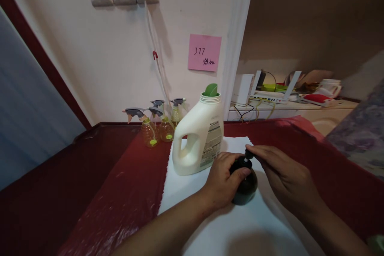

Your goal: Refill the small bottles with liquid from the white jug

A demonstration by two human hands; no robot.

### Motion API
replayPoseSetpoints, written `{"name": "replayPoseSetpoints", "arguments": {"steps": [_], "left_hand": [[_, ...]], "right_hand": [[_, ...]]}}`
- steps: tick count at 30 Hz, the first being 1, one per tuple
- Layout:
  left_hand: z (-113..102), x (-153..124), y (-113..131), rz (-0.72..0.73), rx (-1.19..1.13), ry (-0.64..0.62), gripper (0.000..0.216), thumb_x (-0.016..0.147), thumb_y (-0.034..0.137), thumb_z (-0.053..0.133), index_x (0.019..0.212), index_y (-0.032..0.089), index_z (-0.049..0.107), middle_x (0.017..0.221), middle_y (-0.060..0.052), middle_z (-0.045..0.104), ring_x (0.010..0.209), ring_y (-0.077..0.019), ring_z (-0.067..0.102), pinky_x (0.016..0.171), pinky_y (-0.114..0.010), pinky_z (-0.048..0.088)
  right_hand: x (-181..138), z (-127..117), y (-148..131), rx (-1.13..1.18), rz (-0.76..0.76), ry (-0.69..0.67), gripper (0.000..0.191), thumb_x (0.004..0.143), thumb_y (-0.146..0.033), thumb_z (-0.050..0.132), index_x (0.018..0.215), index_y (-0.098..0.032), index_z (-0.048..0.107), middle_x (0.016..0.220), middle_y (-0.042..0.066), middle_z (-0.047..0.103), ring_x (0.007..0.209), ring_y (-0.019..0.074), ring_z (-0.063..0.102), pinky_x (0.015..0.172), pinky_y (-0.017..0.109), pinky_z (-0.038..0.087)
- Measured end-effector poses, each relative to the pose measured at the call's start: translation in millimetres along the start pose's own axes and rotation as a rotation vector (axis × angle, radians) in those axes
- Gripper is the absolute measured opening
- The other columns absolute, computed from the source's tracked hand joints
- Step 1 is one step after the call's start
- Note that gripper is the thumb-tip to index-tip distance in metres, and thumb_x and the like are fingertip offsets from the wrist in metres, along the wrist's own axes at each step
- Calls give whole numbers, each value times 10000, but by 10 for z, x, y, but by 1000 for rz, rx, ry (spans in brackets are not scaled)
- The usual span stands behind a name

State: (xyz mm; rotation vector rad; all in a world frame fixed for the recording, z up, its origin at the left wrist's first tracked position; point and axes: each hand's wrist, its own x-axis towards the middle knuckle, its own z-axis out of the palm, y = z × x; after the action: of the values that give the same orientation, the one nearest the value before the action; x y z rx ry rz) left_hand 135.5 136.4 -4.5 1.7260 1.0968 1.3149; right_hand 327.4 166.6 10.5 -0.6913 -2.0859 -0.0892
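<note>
Left hand (223, 178) clasps the dark round bottle (249, 189) toward the counter's (120, 192) near edge. Right hand (285, 176) pinches its black cap (248, 155).

Red table (90, 192) carries white cloth (192, 196), three spray bottles (165, 129)

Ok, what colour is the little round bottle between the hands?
The bottle is dark, almost black; the head view, the only one, shows it.

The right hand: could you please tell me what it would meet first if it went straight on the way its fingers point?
The black cap of the dark bottle, which the right hand seems to touch already; beyond it, probably the white jug.
</note>
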Motion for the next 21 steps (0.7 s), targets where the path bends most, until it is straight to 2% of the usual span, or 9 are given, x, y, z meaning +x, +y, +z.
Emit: {"name": "replayPoseSetpoints", "arguments": {"steps": [3, 7, 9, 11, 13, 15, 18, 21], "left_hand": [[24, -5, -12, -57, -1, 65, 417, 816, 338, 809, 1189, 173, 723, 1178, -114, 730, 1138, -301, 627, 1014, -439, 454], [28, 0, -11, -41, 23, 81, 306, 825, 313, 789, 1097, 176, 756, 1108, -110, 742, 1084, -300, 640, 975, -443, 467], [6, -3, -7, -9, 11, 72, 299, 834, 324, 777, 1099, 186, 767, 1110, -109, 752, 1098, -306, 641, 997, -458, 463], [-24, -7, -1, 9, -26, 89, 329, 858, 351, 755, 1150, 200, 766, 1172, -114, 753, 1162, -313, 636, 1057, -479, 446], [-52, -4, 11, -3, -88, 150, 352, 905, 381, 708, 1214, 217, 748, 1255, -115, 742, 1233, -310, 627, 1113, -491, 423], [-72, 9, 38, -23, -170, 267, 335, 946, 411, 665, 1214, 228, 744, 1271, -109, 745, 1237, -297, 638, 1112, -482, 436], [-98, 41, 114, -6, -276, 428, 298, 977, 470, 634, 1116, 235, 755, 1147, -79, 775, 1124, -258, 680, 1025, -424, 494], [-145, 68, 229, 39, -324, 526, 305, 984, 522, 641, 1023, 242, 756, 1018, -38, 774, 1000, -210, 691, 928, -351, 521]], "right_hand": [[-16, 9, -2, 24, 16, -1, 387, 1057, -114, 483, 1357, -269, 671, 1199, 57, 768, 1118, 152, 748, 1001, 244, 587], [-20, 44, -17, 92, 71, -4, 423, 1062, -128, 481, 1377, -339, 668, 1222, 33, 771, 1138, 145, 742, 993, 262, 591], [-1, 43, -17, 186, 167, -27, 415, 1073, -187, 501, 1406, -386, 647, 1284, 30, 765, 1187, 169, 735, 1017, 320, 596], [23, 6, 5, 363, 343, -65, 493, 1051, -304, 588, 1527, -415, 522, 1464, 57, 689, 1276, 223, 706, 1056, 415, 595], [30, -61, 50, 564, 537, -106, 778, 964, -422, 720, 1639, -398, 334, 1648, 106, 522, 1391, 286, 631, 1106, 499, 566], [-1, -123, 94, 696, 670, -150, 1013, 860, -470, 824, 1676, -341, 237, 1727, 149, 389, 1490, 325, 528, 1173, 542, 503], [-117, -101, 86, 740, 779, -221, 1145, 719, -470, 924, 1651, -242, 300, 1700, 203, 406, 1539, 364, 443, 1240, 576, 404], [-234, 101, -36, 784, 859, -265, 1148, 545, -419, 1002, 1536, -204, 465, 1597, 210, 530, 1477, 415, 497, 1247, 612, 363]]}}
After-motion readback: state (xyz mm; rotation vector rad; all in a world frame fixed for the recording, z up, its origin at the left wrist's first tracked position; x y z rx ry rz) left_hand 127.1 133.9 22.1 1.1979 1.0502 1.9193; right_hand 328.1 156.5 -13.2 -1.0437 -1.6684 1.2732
